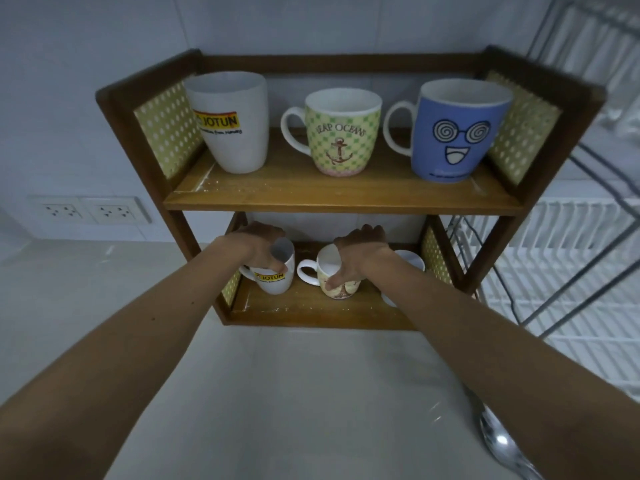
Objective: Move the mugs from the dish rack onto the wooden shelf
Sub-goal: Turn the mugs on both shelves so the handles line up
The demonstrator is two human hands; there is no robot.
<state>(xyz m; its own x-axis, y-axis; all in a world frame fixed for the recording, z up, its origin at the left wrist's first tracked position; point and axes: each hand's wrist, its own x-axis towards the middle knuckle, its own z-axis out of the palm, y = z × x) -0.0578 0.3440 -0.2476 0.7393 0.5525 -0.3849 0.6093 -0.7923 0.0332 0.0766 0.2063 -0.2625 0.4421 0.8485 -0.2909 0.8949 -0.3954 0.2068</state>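
Observation:
The wooden shelf (341,199) has two levels. Its top board carries a white Jotun mug (230,123), a green anchor mug (341,133) and a blue face mug (457,131). On the lower board, my left hand (259,245) grips the rim of a small white Jotun mug (275,277). My right hand (356,258) grips from above a small anchor mug (337,280). A third white mug (410,261) stands behind my right forearm, mostly hidden. The dish rack (568,258) is to the right.
The shelf stands on a pale counter (277,393) against a white tiled wall. Two wall sockets (90,211) sit at the left. A metal spoon (502,441) lies on the counter at the lower right, under my right arm.

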